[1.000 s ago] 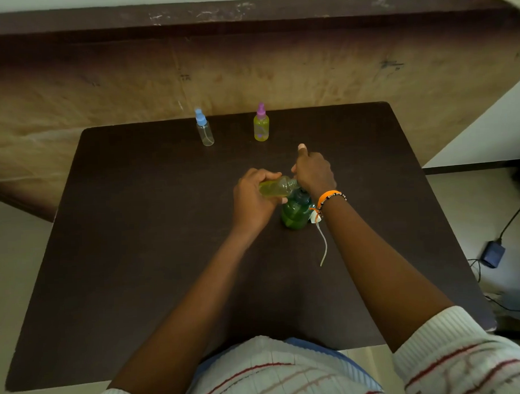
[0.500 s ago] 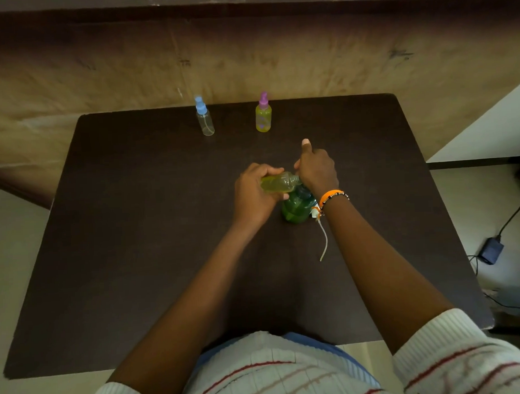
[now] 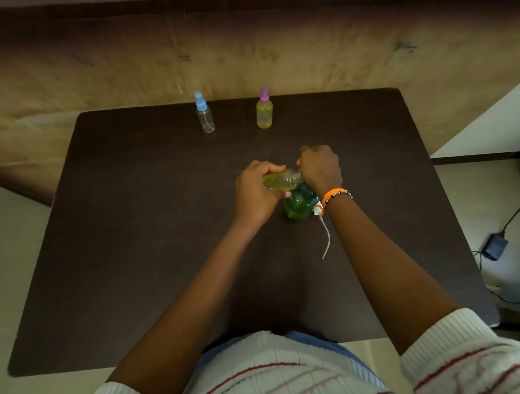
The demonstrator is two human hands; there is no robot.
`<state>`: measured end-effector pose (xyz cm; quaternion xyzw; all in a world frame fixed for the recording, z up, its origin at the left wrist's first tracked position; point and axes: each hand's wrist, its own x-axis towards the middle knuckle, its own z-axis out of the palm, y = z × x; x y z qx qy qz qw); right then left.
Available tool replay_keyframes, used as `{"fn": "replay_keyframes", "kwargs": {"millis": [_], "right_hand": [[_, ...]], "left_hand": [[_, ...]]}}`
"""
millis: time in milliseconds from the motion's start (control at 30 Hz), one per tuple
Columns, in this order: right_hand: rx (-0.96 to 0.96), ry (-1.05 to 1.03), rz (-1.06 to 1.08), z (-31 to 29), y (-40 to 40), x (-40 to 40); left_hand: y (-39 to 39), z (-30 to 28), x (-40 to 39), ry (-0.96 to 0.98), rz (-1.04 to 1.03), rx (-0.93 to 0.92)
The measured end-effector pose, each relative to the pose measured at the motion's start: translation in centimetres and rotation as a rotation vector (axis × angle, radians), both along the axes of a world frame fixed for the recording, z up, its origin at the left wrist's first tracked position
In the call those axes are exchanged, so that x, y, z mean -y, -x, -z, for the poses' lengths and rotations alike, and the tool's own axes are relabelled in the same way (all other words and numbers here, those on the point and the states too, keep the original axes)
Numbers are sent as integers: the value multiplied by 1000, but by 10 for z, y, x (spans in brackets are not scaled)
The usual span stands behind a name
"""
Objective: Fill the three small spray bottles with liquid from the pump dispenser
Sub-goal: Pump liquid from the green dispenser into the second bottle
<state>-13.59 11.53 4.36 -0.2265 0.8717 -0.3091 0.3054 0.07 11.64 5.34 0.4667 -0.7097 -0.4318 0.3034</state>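
Note:
My left hand grips a small uncapped spray bottle, tilted on its side and holding yellow-green liquid, its mouth at the pump. My right hand is curled over the pump head of the green dispenser, which stands mid-table; the pump head itself is hidden under it. A loose spray cap with a white dip tube lies on the table just right of the dispenser. At the far edge stand a clear bottle with a blue cap and a yellow-filled bottle with a purple cap.
Everything sits on a dark brown table against a tan wall. A black power adapter with cable lies on the floor to the right. My striped white sleeves and shirt fill the near edge.
My right thumb, raised before, has folded down onto the pump. The camera tilted, shifting the scene slightly. The held bottle stays at the pump nozzle.

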Motion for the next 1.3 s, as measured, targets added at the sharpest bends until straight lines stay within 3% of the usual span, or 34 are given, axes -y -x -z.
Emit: {"fn": "replay_keyframes", "kwargs": {"millis": [267,533,1300], "right_hand": [[-3,-51,-76,-13,-3,-1],[3,-7,5,-12,-6,-4],[29,-6,-41,-20,-6,-6]], "left_hand": [[0,-1,2,4,-5,-19],[0,1,1,-13,5,-12],[1,-1,2,8,9,-7]]}}
